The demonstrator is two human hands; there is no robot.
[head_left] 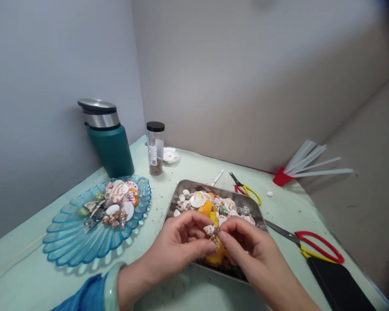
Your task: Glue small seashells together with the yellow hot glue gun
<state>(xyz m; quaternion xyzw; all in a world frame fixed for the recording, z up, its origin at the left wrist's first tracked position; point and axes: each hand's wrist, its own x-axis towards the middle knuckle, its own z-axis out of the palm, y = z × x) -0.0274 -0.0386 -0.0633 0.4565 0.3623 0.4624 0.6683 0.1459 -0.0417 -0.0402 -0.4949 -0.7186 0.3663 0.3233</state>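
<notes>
Above a metal tray (178, 194) heaped with seashells, my two hands meet at a small cluster of brown-and-white spiral seashells (209, 230). My left hand (178, 239) pinches the cluster between thumb and fingers. From the other side, the thumb and forefinger of my right hand (249, 242) close on its right edge, where fingertips partly hide it. Beneath my hands, a yellow piece (214, 216) and a white scallop shell (198, 199) show in the tray. At the left, a blue scalloped plate (74, 237) carries more shells (118, 190), spiral ones among them.
Behind the plate stand a teal bottle (112, 149) and a black-lidded jar (155, 149). Small scissors (246, 188) lie behind the tray. To the right are larger red-and-yellow-handled scissors (320, 246), a black object (337, 285) and a red cup (281, 177) of translucent sticks (306, 157).
</notes>
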